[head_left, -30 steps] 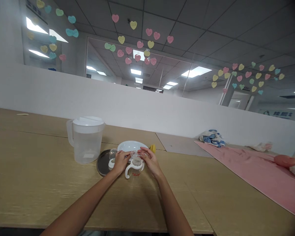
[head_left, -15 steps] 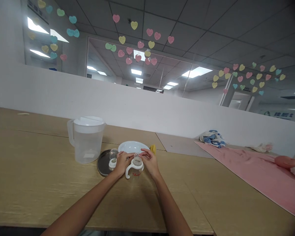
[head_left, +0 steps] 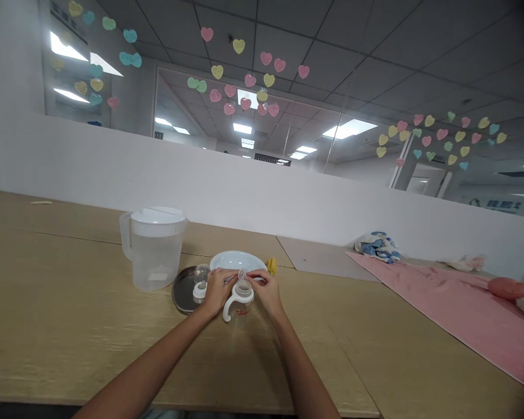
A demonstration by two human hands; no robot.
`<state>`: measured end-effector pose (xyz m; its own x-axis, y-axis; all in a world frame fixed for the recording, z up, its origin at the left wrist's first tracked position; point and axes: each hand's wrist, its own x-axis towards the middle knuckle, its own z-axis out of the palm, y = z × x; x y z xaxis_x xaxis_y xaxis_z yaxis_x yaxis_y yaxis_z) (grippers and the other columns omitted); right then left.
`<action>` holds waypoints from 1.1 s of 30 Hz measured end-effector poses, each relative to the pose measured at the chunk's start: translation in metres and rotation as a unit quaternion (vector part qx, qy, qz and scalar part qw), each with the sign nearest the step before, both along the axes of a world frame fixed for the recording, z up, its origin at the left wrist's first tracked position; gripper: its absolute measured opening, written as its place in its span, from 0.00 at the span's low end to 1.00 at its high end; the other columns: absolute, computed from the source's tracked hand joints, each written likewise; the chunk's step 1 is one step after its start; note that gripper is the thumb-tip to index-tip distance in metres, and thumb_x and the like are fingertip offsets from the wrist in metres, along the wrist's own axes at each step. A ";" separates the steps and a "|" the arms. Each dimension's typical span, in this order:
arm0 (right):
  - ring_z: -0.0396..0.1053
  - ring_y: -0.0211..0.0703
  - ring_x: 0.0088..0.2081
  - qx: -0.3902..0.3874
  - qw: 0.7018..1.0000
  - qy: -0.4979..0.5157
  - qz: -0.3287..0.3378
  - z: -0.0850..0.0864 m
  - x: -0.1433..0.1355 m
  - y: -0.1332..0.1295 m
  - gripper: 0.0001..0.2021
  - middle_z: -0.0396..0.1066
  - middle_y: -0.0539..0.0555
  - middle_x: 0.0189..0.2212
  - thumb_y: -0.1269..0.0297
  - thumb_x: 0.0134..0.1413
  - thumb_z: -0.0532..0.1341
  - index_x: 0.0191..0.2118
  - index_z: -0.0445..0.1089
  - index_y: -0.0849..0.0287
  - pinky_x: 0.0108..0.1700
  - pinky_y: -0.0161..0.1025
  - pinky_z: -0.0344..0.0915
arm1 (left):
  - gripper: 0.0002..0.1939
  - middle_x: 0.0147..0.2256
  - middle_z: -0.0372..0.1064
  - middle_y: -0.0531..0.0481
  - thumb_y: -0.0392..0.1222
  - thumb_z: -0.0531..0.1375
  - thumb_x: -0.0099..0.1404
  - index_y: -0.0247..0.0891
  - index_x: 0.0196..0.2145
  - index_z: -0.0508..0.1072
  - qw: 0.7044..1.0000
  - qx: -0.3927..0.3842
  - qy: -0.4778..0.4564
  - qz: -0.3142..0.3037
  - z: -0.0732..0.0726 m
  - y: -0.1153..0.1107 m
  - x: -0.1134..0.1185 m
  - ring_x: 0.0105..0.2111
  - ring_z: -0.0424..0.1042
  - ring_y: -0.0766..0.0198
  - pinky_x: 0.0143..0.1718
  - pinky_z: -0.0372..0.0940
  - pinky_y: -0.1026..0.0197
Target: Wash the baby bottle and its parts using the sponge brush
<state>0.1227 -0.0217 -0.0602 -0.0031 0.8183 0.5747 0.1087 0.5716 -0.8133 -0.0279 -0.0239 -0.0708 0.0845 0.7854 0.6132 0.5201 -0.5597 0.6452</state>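
Note:
A clear baby bottle point(head_left: 243, 304) with a white handled collar and red print stands open-topped between my forearms. Just behind its mouth, my left hand point(head_left: 219, 287) and my right hand point(head_left: 265, 289) meet with fingertips closed on a small clear nipple point(head_left: 243, 274). To the left, a round dark metal tray point(head_left: 182, 291) holds a white ring point(head_left: 199, 291) and a clear dome cap point(head_left: 201, 273). Behind my hands lies a white plate point(head_left: 237, 258), with a yellow object point(head_left: 271, 266) at its right edge.
A lidded clear pitcher point(head_left: 156, 250) stands left of the tray. On the right are a pink cloth point(head_left: 454, 308), a bundled blue-and-white cloth point(head_left: 378, 246) and an orange-red object point(head_left: 506, 287). A white wall point(head_left: 262, 192) rises behind the table.
My right hand's fingers have drawn in and lowered toward the nipple. The bottle and its handle have shifted slightly. The rest looks the same.

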 end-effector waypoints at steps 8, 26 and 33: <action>0.68 0.42 0.33 0.033 0.999 -0.021 0.021 0.000 0.004 0.002 0.07 0.72 0.54 0.30 0.61 0.41 0.65 0.30 0.77 0.56 0.32 0.37 0.65 | 0.17 0.39 0.76 0.49 0.50 0.52 0.62 0.43 0.37 0.78 1.000 -0.003 -0.006 -0.005 0.000 0.000 -0.001 0.40 0.71 0.57 0.47 0.60 0.56; 0.64 0.39 0.29 -0.012 1.000 -0.010 0.022 -0.005 0.001 0.004 0.11 0.67 0.51 0.25 0.55 0.44 0.61 0.26 0.70 0.59 0.32 0.36 0.62 | 0.17 0.39 0.76 0.47 0.49 0.52 0.62 0.42 0.37 0.78 1.000 -0.015 -0.002 0.008 0.005 -0.006 0.001 0.40 0.71 0.56 0.44 0.62 0.56; 0.64 0.39 0.29 -0.022 0.999 0.025 0.020 -0.006 0.001 0.007 0.16 0.66 0.50 0.24 0.49 0.43 0.61 0.27 0.67 0.59 0.31 0.34 0.62 | 0.15 0.40 0.75 0.47 0.47 0.54 0.62 0.41 0.39 0.77 1.000 -0.002 0.013 0.019 -0.003 0.004 -0.002 0.39 0.71 0.56 0.46 0.60 0.55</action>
